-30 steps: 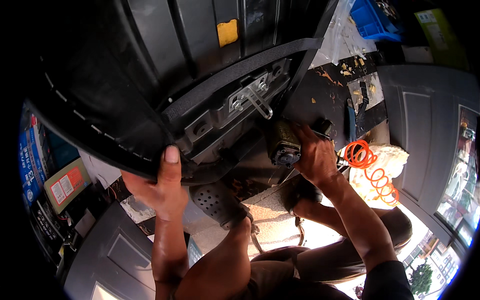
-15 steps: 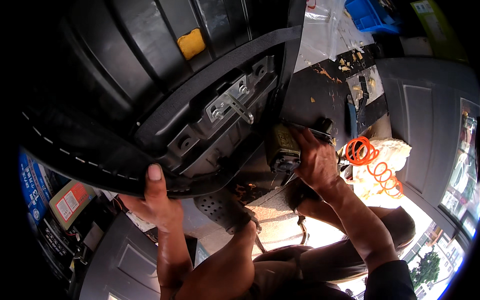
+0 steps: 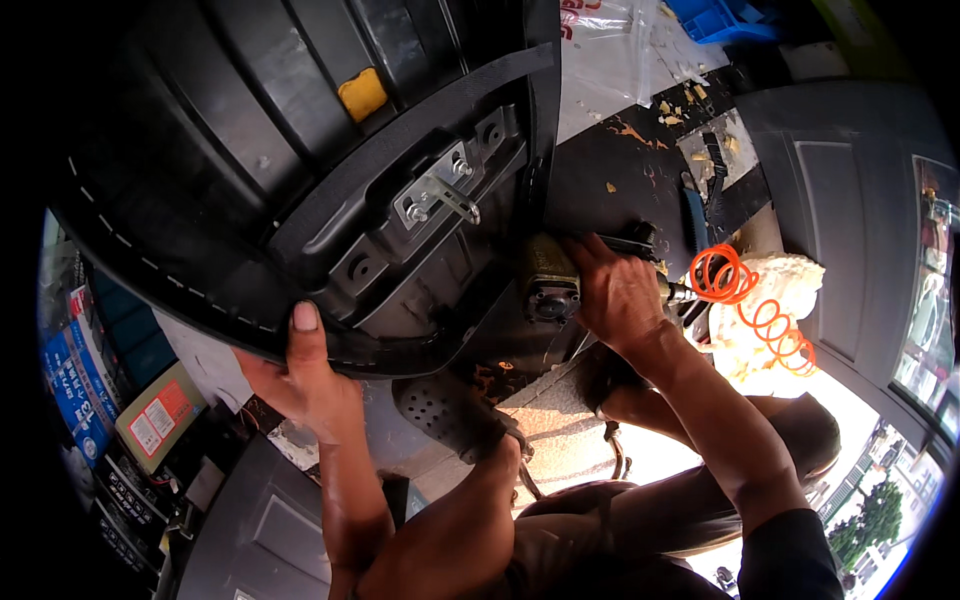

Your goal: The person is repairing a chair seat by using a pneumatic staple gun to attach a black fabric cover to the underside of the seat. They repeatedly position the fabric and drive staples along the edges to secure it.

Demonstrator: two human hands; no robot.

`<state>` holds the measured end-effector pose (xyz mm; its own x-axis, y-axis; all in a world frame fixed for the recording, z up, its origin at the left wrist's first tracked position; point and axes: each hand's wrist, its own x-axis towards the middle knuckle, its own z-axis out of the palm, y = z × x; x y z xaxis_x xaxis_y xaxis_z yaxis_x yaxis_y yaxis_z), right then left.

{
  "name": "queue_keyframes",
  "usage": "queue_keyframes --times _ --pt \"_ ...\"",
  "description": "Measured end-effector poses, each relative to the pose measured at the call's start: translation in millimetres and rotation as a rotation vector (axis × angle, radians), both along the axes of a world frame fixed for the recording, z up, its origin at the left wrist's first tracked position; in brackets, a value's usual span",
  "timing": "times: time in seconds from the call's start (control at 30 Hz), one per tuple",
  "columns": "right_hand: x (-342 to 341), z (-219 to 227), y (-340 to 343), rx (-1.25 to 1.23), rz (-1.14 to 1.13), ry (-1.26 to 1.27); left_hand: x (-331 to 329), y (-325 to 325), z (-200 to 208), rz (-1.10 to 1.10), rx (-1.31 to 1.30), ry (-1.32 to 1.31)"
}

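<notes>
Dim interior opening onto strong daylight

The floor [image 3: 595, 185] is patched dark and pale, the dark parts scuffed orange-brown; along its right edge stands a grey panelled door [image 3: 825, 225], with a glass pane [image 3: 935, 300] beyond it; by its lower left corner is a second grey door [image 3: 290, 535], also panelled; at its lower edge a speckled strip [image 3: 560, 430] lies sunlit, bleaching to white toward the lower right corner, where a green tree [image 3: 872, 520] shows outside

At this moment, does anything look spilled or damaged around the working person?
Yes: yellowish scraps lie scattered on the dark-and-white surface beyond the right hand, looking like untidy loose debris.
</notes>
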<state>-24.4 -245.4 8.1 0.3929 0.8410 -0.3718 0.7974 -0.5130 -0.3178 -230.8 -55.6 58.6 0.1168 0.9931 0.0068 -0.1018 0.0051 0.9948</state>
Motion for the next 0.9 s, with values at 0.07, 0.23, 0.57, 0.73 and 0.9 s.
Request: queue_keyframes --times 0.07,0.23,0.57,0.73,0.9 --pt "4.4 -0.2 1.7 -0.022 -0.006 0.010 4.4 2.1 -5.0 0.000 0.061 0.023" --pt "1.2 28.7 -11.0 0.205 -0.005 -0.002 1.9 8.4 -2.8 -0.028 0.128 0.105" --pt "3.2 45.3 -70.9 0.023 -0.119 0.111 20.1 45.5 -6.7 0.000 -0.052 0.118" --pt "24.5 89.6 -81.9 0.052 -0.110 0.312 -10.4 78.8 -33.5 -0.066 -0.287 0.028" --pt "58.9 162.9 -102.1 0.233 -0.038 0.229 -38.5 119.8 -33.6 -0.278 -0.435 0.196"
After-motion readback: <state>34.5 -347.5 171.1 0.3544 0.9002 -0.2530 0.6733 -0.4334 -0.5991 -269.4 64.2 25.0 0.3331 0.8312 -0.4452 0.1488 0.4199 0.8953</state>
